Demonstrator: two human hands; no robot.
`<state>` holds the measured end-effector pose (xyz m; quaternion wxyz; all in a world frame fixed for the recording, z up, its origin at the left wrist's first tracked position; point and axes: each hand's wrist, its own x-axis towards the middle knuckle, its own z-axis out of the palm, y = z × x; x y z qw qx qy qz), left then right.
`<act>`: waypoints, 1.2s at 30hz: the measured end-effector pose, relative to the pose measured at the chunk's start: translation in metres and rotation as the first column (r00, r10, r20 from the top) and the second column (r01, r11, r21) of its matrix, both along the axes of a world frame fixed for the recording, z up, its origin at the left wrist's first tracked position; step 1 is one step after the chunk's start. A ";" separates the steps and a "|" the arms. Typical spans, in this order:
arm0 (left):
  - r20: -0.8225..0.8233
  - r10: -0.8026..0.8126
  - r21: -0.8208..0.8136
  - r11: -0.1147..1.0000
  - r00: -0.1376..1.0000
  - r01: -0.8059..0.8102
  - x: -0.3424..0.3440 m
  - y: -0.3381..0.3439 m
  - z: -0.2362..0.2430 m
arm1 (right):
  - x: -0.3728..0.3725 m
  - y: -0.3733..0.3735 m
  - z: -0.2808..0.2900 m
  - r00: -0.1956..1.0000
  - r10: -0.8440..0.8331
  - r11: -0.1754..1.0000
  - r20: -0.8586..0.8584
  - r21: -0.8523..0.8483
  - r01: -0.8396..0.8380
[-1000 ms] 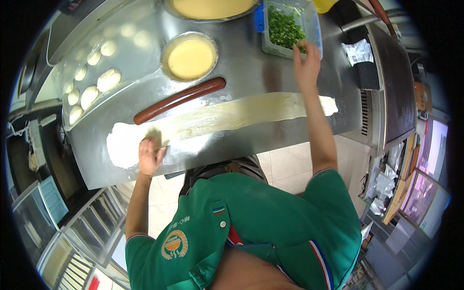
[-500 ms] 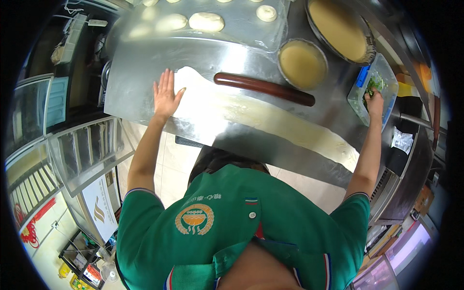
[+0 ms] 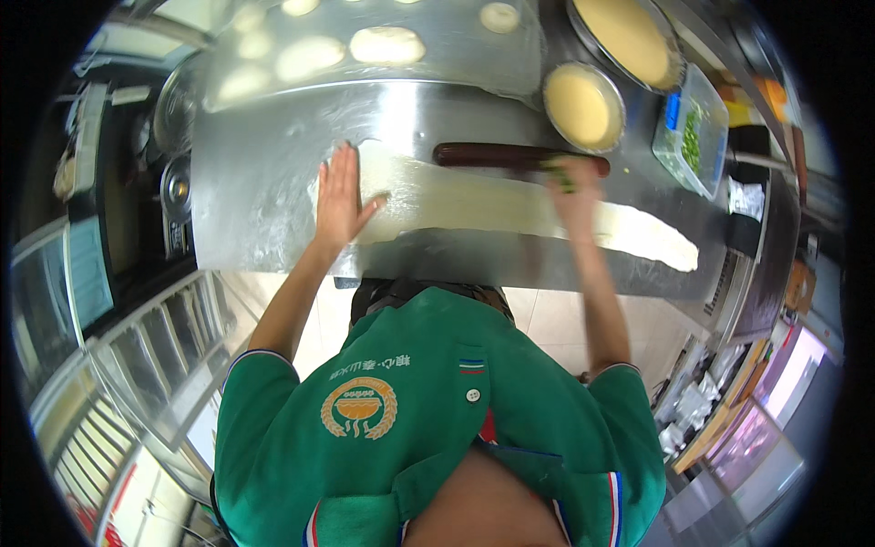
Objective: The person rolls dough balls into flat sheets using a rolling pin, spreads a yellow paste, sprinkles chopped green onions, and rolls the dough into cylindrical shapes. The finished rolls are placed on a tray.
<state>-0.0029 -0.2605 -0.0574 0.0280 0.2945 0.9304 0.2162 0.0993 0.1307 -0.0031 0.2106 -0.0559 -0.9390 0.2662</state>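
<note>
A long, thin strip of rolled dough (image 3: 474, 202) stretches across the steel table. My left hand (image 3: 342, 196) lies flat on its left end, fingers stretched out. Over the strip's right half is my right hand (image 3: 574, 191), blurred by motion, with chopped green herbs (image 3: 558, 175) in its fingers. Just behind the strip rests a dark brown rolling pin (image 3: 492, 156), its right part partly covered by that hand. More chopped greens (image 3: 692, 141) fill part of a clear plastic box (image 3: 670, 164) with a blue clip, farther right.
A bowl of pale yellow paste (image 3: 583, 107) and a larger one (image 3: 624, 41) stand at the back right. Several dough pieces (image 3: 387, 46) lie on an oiled sheet at the back. The steel table's (image 3: 456, 260) front edge runs close to my body.
My right hand has come out of the plastic box with greens and moved left over the dough strip. My left hand stays flat on the strip's left end.
</note>
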 end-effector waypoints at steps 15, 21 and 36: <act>0.078 -0.561 0.013 0.827 0.824 0.561 0.038 0.151 0.018 | 0.088 0.054 -0.060 0.972 -0.208 0.948 0.108 0.269 0.173; 0.092 -0.614 -0.103 0.777 0.784 0.621 0.055 0.251 0.025 | 0.152 0.184 -0.063 0.892 -0.452 0.860 -0.001 0.266 0.435; 0.064 -0.663 0.001 0.748 0.746 0.664 0.084 0.461 0.026 | 0.247 0.332 -0.069 0.682 -0.722 0.691 -0.116 -0.065 0.720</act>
